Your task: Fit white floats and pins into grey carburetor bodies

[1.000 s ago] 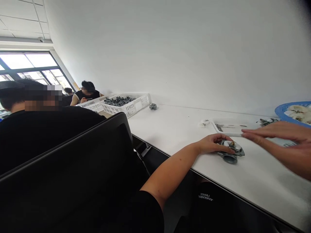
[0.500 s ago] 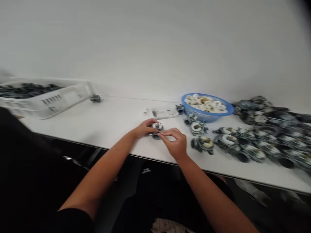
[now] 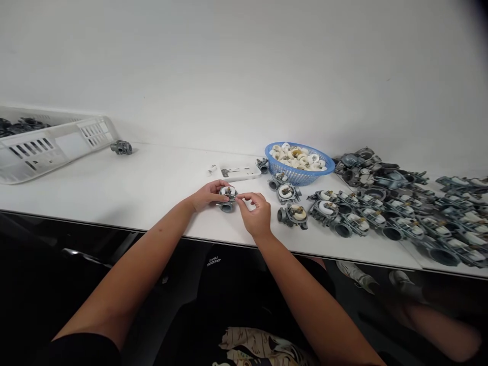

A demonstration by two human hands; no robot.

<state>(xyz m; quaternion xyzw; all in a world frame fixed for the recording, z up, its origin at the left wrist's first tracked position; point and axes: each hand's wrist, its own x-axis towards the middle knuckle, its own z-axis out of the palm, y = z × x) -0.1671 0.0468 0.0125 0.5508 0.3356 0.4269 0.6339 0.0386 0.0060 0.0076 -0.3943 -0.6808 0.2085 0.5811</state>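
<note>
A grey metal carburetor body (image 3: 227, 207) with a white float (image 3: 225, 191) on top rests on the white table in front of me. My left hand (image 3: 210, 195) is closed around its left side, thumb on the near edge. At its right side my right hand (image 3: 256, 212) pinches with thumb and forefinger. A thin pin-like piece (image 3: 235, 197) shows at those fingertips, too small to make out well. Behind the carburetor lies a white tray (image 3: 244, 175) with small dark thin parts.
A blue basket (image 3: 301, 178) full of white floats stands behind right. Several carburetors with floats (image 3: 293, 214) spread across the right side, beside a heap of others (image 3: 362, 165). At far left, a white crate (image 3: 68, 145) holds dark parts; one carburetor (image 3: 121, 147) lies beside it.
The camera view has swung, so everything sits further left. Both hands remain at the same carburetor. The right fingertips have shifted from its near face to its right edge.
</note>
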